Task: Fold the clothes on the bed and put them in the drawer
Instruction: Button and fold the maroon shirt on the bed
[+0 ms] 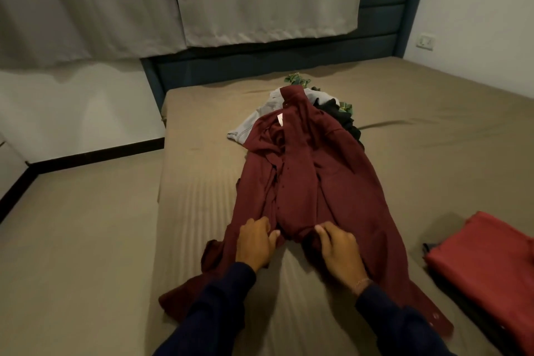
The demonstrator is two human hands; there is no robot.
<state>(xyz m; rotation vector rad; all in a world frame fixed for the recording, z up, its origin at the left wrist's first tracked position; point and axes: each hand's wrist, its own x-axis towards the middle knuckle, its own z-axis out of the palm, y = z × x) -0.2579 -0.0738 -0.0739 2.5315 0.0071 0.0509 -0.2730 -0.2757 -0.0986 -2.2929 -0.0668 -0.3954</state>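
— While both hands work at its hem, where does the maroon shirt point(306, 182) lie?

— Item 1: spread lengthwise down the middle of the bed point(419, 130), collar toward the headboard point(384, 23), hem at the near edge. Its sleeves trail off to either side near the person's dark sleeves.

— And the hands?

— Item 2: the left hand point(255, 241) lies on the shirt's left front panel, fingers curled into the cloth with the thumb beside the placket. Item 3: the right hand point(339, 248) pinches the folded hem of the right panel between thumb and fingers. The 2 hands are near each other, with a gap of bare sheet below them.

— What else is on the bed?

— Item 4: a heap of unfolded clothes point(332, 104) under and behind the shirt's collar, toward the headboard: a grey garment point(260, 118), something black, and a green-patterned piece. Item 5: a folded red garment point(488, 257) at the right edge, stacked on darker folded things, well apart from the shirt.

— Surroundings?

— Item 6: grey curtains point(144, 0) hanging behind the headboard.
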